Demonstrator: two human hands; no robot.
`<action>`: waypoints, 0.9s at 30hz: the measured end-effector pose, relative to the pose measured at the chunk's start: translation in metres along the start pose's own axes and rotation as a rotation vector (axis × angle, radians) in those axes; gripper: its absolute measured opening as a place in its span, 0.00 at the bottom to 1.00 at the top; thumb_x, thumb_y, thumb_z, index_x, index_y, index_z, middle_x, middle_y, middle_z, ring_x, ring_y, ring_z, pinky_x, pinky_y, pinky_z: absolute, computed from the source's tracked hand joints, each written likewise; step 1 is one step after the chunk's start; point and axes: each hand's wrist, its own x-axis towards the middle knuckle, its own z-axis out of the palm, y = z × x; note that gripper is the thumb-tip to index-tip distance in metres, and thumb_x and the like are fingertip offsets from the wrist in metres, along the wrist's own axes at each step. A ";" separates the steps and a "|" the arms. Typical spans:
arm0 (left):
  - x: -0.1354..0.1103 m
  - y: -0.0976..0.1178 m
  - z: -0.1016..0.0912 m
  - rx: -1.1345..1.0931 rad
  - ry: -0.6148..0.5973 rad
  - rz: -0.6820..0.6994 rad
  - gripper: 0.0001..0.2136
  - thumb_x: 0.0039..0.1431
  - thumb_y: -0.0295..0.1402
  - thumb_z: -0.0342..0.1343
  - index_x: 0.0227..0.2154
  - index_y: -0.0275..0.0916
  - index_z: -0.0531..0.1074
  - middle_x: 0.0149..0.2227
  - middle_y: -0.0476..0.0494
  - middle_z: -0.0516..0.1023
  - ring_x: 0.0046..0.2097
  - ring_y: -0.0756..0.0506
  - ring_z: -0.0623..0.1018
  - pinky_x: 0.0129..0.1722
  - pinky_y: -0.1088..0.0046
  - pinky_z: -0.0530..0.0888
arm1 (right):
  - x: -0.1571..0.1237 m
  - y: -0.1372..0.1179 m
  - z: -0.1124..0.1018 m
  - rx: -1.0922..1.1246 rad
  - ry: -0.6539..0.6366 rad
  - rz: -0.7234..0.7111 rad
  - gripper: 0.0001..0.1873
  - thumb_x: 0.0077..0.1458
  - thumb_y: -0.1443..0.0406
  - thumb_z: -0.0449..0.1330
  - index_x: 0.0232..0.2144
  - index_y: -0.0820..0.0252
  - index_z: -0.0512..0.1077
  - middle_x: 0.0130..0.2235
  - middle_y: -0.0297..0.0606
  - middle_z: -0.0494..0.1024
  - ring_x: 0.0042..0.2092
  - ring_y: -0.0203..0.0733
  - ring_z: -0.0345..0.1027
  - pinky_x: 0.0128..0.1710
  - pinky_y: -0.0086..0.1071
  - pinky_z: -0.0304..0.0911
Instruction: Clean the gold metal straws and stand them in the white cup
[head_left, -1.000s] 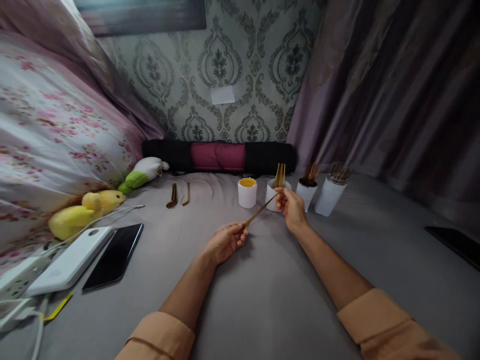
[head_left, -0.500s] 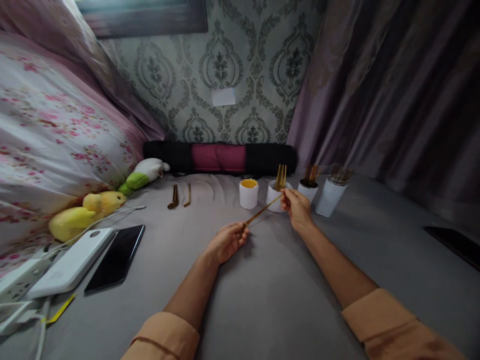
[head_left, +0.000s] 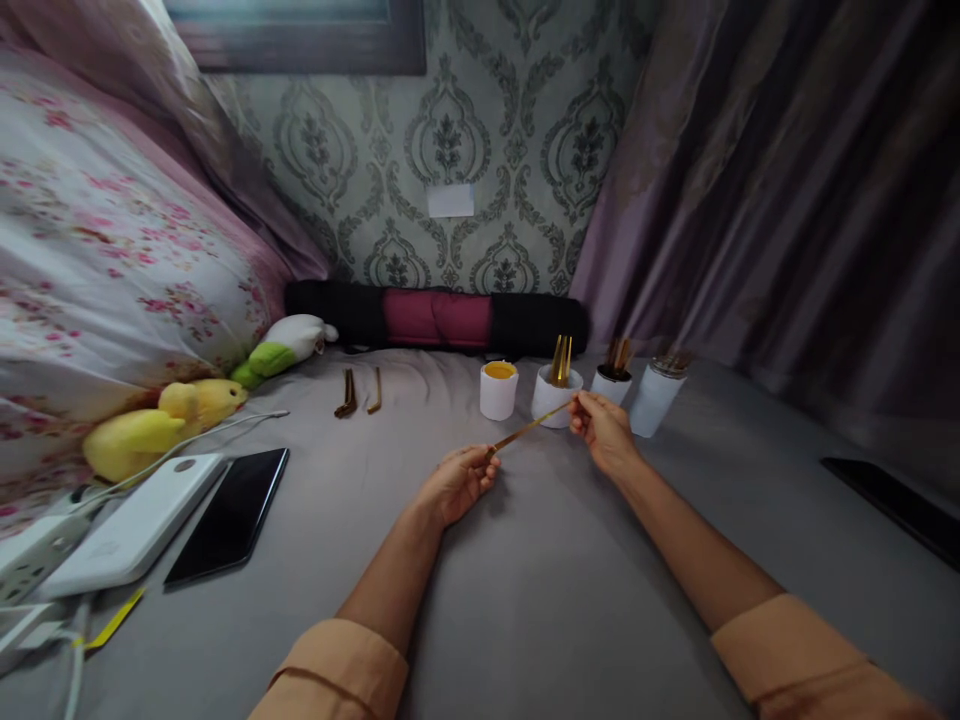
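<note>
A thin, gold-coloured stick-like utensil [head_left: 531, 424] runs slantwise between my two hands above the sheet. My left hand [head_left: 459, 486] is closed on its lower end, and my right hand [head_left: 604, 432] pinches its upper end. Just behind the right hand stands a white cup [head_left: 551, 410] with several gold pieces upright in it. Another white cup [head_left: 611, 390] and a taller white container [head_left: 651, 408], both filled with thin gold or brownish pieces, are to its right. Left of these is a white cup [head_left: 497, 398] with a yellow inside. The exact kind of utensil is unclear.
Slim brownish-gold pieces [head_left: 346, 395] and a single one [head_left: 375, 392] lie on the grey sheet [head_left: 525, 620]. At left are a phone [head_left: 229, 515], a white power bank [head_left: 139, 525], cables and plush toys [head_left: 161, 425]. A dark object [head_left: 892, 505] lies far right.
The view has shifted slightly. My right hand has moved a little to the right and down, along the utensil's upper end; the left hand keeps its grip.
</note>
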 end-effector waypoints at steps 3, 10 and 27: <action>0.000 0.000 0.000 -0.002 -0.001 0.012 0.02 0.51 0.24 0.51 0.29 0.31 0.65 0.25 0.45 0.70 0.22 0.56 0.68 0.23 0.82 0.66 | -0.001 0.001 -0.002 -0.045 0.008 -0.008 0.14 0.37 0.58 0.63 0.24 0.62 0.67 0.22 0.29 0.70 0.18 0.26 0.57 0.16 0.22 0.55; -0.001 0.001 0.000 -0.006 0.004 0.009 0.04 0.51 0.21 0.48 0.30 0.31 0.65 0.24 0.45 0.70 0.22 0.56 0.68 0.23 0.82 0.66 | -0.004 -0.006 -0.002 -0.098 -0.004 -0.021 0.14 0.39 0.58 0.62 0.25 0.62 0.67 0.23 0.30 0.70 0.19 0.26 0.58 0.17 0.22 0.56; 0.003 0.003 -0.010 -0.156 -0.025 -0.018 0.04 0.52 0.23 0.49 0.32 0.30 0.67 0.25 0.46 0.69 0.23 0.56 0.68 0.20 0.82 0.65 | 0.010 -0.049 -0.019 -0.081 0.108 -0.067 0.05 0.45 0.64 0.59 0.23 0.61 0.67 0.22 0.31 0.69 0.18 0.25 0.58 0.15 0.20 0.57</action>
